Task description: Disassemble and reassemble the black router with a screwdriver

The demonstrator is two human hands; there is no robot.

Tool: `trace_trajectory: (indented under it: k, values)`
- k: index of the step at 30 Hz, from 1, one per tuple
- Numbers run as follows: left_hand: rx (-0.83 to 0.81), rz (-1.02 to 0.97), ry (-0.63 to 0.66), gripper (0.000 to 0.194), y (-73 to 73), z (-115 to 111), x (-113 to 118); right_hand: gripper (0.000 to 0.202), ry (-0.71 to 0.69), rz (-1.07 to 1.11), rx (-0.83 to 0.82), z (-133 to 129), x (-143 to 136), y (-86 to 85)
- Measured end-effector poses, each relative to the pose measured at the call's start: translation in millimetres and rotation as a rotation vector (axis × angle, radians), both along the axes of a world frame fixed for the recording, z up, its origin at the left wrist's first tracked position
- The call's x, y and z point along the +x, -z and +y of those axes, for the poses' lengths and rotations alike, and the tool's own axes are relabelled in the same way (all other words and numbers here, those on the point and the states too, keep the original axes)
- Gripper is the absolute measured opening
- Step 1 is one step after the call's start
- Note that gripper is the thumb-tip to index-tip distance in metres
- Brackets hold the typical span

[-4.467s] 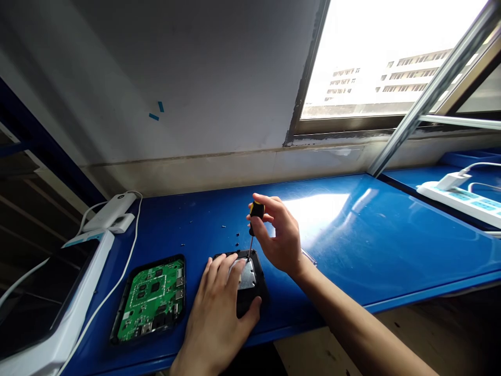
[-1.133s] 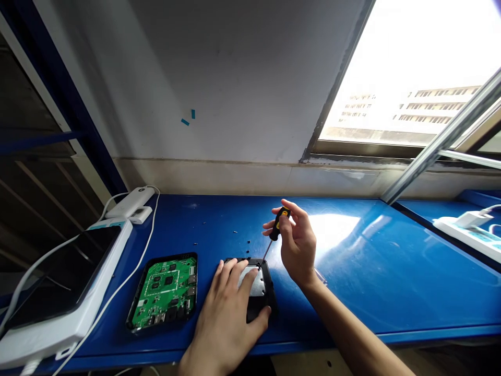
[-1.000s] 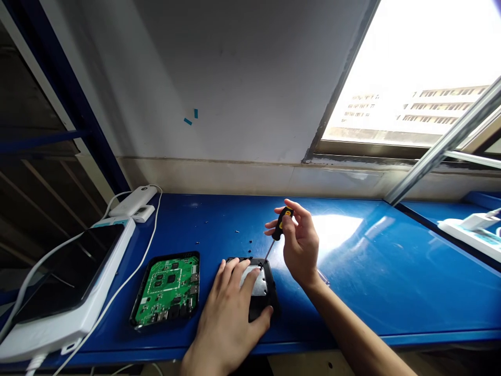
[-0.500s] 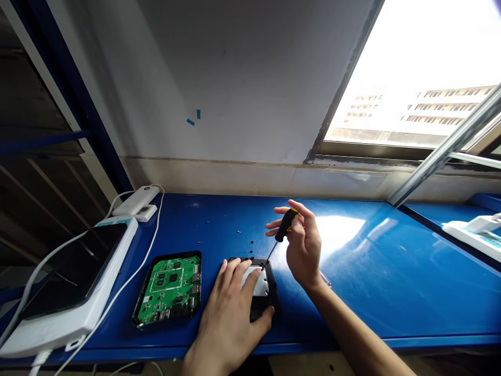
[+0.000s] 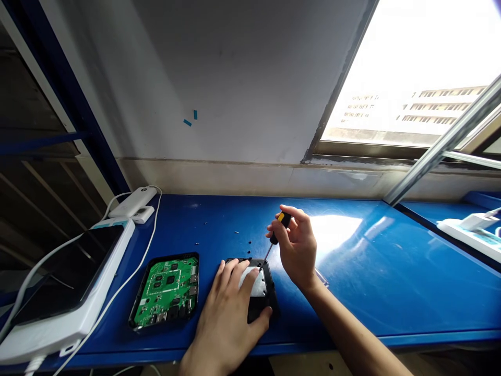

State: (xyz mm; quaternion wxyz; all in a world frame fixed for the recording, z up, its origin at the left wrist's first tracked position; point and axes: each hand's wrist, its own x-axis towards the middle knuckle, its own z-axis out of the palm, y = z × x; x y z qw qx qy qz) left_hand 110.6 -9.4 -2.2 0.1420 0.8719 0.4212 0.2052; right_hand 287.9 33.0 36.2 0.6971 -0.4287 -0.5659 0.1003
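My left hand (image 5: 227, 308) lies spread over a black plastic cover (image 5: 256, 313), covering its left part. The thumb rests near the right edge and the fingers reach the far edge. Set into the cover is a silvery metal plate (image 5: 258, 286) with small holes. My right hand (image 5: 295, 245) is closed around the black and yellow handle of a screwdriver (image 5: 276, 236). The screwdriver leans, its tip at the plate's far right corner beside my left index finger. Whether a screw sits under the tip, I cannot tell. To the left, a green circuit board (image 5: 166, 287) lies in a black housing.
Several small screws (image 5: 249, 251) lie scattered on the blue table (image 5: 371, 292) beyond the cover. At left are a black-screened device (image 5: 70, 271) on a white stand and a white cable (image 5: 136, 266). A white power strip (image 5: 462, 230) is at far right.
My right fingers have curled in around the screwdriver handle, and the handle has turned to show more yellow. The tip stays at the same corner. My left hand keeps its place on the cover.
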Motion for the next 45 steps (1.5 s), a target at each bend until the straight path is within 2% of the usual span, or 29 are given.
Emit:
trace_trajectory:
  k: [3, 11, 20, 23, 26, 34, 37, 40, 45]
  values:
    - [0.004, -0.004, 0.002, 0.052, 1.1, 0.0, 0.2, 0.021, 0.023, -0.033, 0.024, -0.7, 1.7, 2.2]
    - [0.012, 0.001, 0.007, 0.053, 0.4, 0.3, -0.9, 0.027, -0.098, -0.005, 0.025, -4.7, -1.5, -2.9]
    - [0.012, 0.006, -0.002, 0.053, 0.0, -1.0, -0.6, 0.032, 0.022, -0.089, 0.044, -2.9, 0.0, 3.9]
    - [0.017, 0.011, 0.002, 0.053, -0.1, -1.2, -0.7, 0.025, -0.061, -0.088, 0.045, -5.4, -0.6, 2.6]
    - [0.017, 0.026, 0.016, 0.052, -0.7, -1.1, -1.5, 0.033, -0.116, -0.071, 0.031, -6.6, -1.0, 0.8]
    - [0.011, 0.036, 0.023, 0.054, -1.2, -0.5, -1.2, 0.029, 0.038, -0.143, 0.062, -4.1, -0.3, 1.9]
    - [0.011, 0.041, 0.024, 0.054, 0.1, -0.2, -1.0, 0.023, -0.038, -0.115, 0.073, -5.5, -0.8, 0.6]
    - [0.011, 0.041, 0.034, 0.054, 0.7, 0.0, -1.1, 0.032, -0.126, -0.093, 0.053, -6.5, -0.9, -0.2]
    - [0.02, 0.027, 0.031, 0.054, -0.6, -0.4, -1.0, 0.035, -0.072, -0.139, 0.041, -5.8, -1.3, 1.9]
